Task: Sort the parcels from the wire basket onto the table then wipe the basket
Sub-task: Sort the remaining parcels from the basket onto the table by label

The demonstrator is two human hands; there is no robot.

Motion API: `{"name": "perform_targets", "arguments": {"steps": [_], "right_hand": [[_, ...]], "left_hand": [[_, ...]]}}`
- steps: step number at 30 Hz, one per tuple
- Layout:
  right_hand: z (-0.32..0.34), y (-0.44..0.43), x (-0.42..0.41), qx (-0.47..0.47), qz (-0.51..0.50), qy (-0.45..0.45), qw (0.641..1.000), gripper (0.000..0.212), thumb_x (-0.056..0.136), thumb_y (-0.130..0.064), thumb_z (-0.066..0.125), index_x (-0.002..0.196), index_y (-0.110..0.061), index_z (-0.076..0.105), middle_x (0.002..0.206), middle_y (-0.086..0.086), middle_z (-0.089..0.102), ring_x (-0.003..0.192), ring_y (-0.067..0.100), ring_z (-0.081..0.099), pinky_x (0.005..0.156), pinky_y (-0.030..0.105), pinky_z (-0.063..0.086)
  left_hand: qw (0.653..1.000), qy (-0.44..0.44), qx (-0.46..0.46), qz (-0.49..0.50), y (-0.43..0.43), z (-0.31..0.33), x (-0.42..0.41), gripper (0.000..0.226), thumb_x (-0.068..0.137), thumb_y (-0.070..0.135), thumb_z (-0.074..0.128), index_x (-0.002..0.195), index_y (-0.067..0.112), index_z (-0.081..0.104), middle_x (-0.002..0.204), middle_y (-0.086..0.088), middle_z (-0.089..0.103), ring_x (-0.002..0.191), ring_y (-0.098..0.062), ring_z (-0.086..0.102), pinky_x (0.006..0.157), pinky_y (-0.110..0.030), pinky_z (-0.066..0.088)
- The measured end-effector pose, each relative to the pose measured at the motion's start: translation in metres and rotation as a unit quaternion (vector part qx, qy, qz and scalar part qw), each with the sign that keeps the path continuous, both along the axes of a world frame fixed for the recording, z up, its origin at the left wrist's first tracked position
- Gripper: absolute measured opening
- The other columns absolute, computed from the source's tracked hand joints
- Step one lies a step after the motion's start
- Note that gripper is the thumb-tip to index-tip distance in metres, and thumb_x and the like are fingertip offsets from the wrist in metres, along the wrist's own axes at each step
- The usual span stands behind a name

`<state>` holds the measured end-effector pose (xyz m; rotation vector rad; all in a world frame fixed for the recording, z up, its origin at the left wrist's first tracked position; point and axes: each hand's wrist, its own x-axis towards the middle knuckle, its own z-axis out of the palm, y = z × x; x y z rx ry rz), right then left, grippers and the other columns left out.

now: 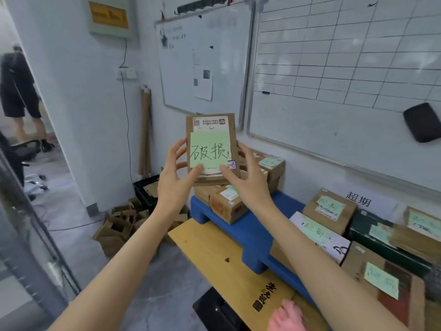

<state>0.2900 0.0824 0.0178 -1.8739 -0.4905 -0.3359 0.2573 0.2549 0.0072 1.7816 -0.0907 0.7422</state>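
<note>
Both hands, the left hand (pixel 175 180) and the right hand (pixel 248 177), are pinching the parcel (pixel 211 149) by its side edges; it is looking light and stiff.

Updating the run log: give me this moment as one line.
phase: sorting | left hand: grips parcel | right hand: grips parcel | parcel: raised, green note on front

Left hand (pixel 173 185) and right hand (pixel 248 185) hold up a green-noted parcel (pixel 211 130).
</note>
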Motion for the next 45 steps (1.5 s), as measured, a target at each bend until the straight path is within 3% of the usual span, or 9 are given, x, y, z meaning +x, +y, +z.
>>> {"name": "perform_targets", "arguments": {"steps": [5, 9, 16, 23, 29, 32, 35, 42, 45], "right_hand": [[-0.013, 0.020, 0.026, 0.002, 0.032, 0.037, 0.999, 0.070, 0.093, -0.036, 0.066, 0.149, -0.043, 0.024, 0.122, -0.041, 0.042, 0.120, -0.006, 0.046, 0.105, 0.029, 0.040], [-0.025, 0.033, 0.053, 0.017, 0.035, 0.047, 0.998, 0.070, 0.094, -0.031, 0.067, 0.148, -0.041, 0.024, 0.118, -0.041, 0.043, 0.108, -0.020, 0.048, 0.084, 0.004, 0.040], [-0.045, 0.047, 0.117, 0.054, -0.006, 0.075, 0.996, 0.054, 0.093, -0.029, 0.067, 0.130, -0.045, 0.030, 0.110, -0.037, 0.050, 0.096, -0.028, 0.049, 0.077, 0.002, 0.042], [-0.056, 0.038, 0.180, 0.097, -0.069, 0.096, 0.988, 0.052, 0.093, -0.036, 0.067, 0.138, -0.035, 0.040, 0.110, -0.037, 0.048, 0.092, -0.036, 0.043, 0.069, -0.005, 0.038], [-0.079, 0.030, 0.212, 0.122, -0.089, 0.118, 0.981, 0.051, 0.091, -0.030, 0.070, 0.136, -0.033, 0.045, 0.113, -0.032, 0.055, 0.097, -0.031, 0.048, 0.076, 0.003, 0.045], [-0.092, 0.021, 0.221, 0.144, -0.099, 0.142, 0.974, 0.050, 0.089, -0.034, 0.073, 0.132, -0.041, 0.048, 0.118, -0.024, 0.064, 0.110, -0.012, 0.057, 0.092, 0.028, 0.055], [-0.104, 0.008, 0.227, 0.163, -0.108, 0.169, 0.966, 0.045, 0.087, -0.035, 0.074, 0.121, -0.052, 0.050, 0.121, -0.018, 0.066, 0.115, 0.007, 0.063, 0.090, 0.043, 0.058], [-0.122, -0.024, 0.220, 0.158, -0.167, 0.244, 0.942, 0.050, 0.089, -0.030, 0.072, 0.132, -0.040, 0.047, 0.126, -0.010, 0.064, 0.107, 0.007, 0.066, 0.077, 0.033, 0.061], [-0.129, -0.033, 0.217, 0.124, -0.175, 0.283, 0.935, 0.054, 0.089, -0.031, 0.072, 0.135, -0.035, 0.046, 0.124, -0.009, 0.065, 0.107, 0.009, 0.066, 0.076, 0.032, 0.061]], "left_hand": [[1.000, 0.024, 0.002, -0.013, 0.020, -0.013, 0.021, 0.076, 0.075, 0.049, 0.069, 0.142, 0.045, 0.033, 0.138, 0.023, 0.048, 0.118, 0.004, 0.049, 0.102, -0.051, 0.047], [0.999, 0.029, 0.000, -0.018, 0.032, -0.025, 0.049, 0.075, 0.076, 0.047, 0.071, 0.141, 0.045, 0.034, 0.132, 0.030, 0.048, 0.112, 0.013, 0.049, 0.100, -0.045, 0.050], [0.999, 0.042, 0.013, -0.025, 0.045, -0.041, 0.127, 0.070, 0.084, 0.034, 0.076, 0.141, 0.040, 0.036, 0.135, 0.016, 0.054, 0.113, -0.006, 0.058, 0.094, -0.044, 0.054], [0.994, 0.065, 0.035, -0.075, 0.035, -0.048, 0.197, 0.066, 0.087, 0.027, 0.074, 0.140, 0.036, 0.035, 0.128, 0.022, 0.050, 0.105, 0.006, 0.054, 0.075, -0.007, 0.044], [0.988, 0.092, 0.046, -0.119, 0.030, -0.066, 0.233, 0.064, 0.089, 0.018, 0.072, 0.136, 0.039, 0.033, 0.121, 0.033, 0.044, 0.093, 0.024, 0.050, 0.068, -0.002, 0.045], [0.982, 0.106, 0.065, -0.144, 0.028, -0.075, 0.249, 0.066, 0.089, 0.021, 0.073, 0.141, 0.036, 0.035, 0.126, 0.027, 0.048, 0.096, 0.017, 0.053, 0.069, -0.008, 0.049], [0.973, 0.117, 0.081, -0.179, 0.023, -0.085, 0.264, 0.069, 0.088, 0.028, 0.074, 0.143, 0.040, 0.034, 0.131, 0.022, 0.050, 0.102, 0.007, 0.058, 0.074, -0.013, 0.052], [0.941, 0.158, 0.127, -0.270, 0.018, -0.108, 0.292, 0.063, 0.089, 0.035, 0.070, 0.143, 0.041, 0.039, 0.129, 0.034, 0.050, 0.115, 0.004, 0.055, 0.080, -0.010, 0.047], [0.932, 0.156, 0.165, -0.283, 0.027, -0.116, 0.305, 0.058, 0.086, 0.052, 0.066, 0.138, 0.045, 0.041, 0.133, 0.032, 0.050, 0.118, 0.005, 0.052, 0.089, -0.020, 0.045]]}}
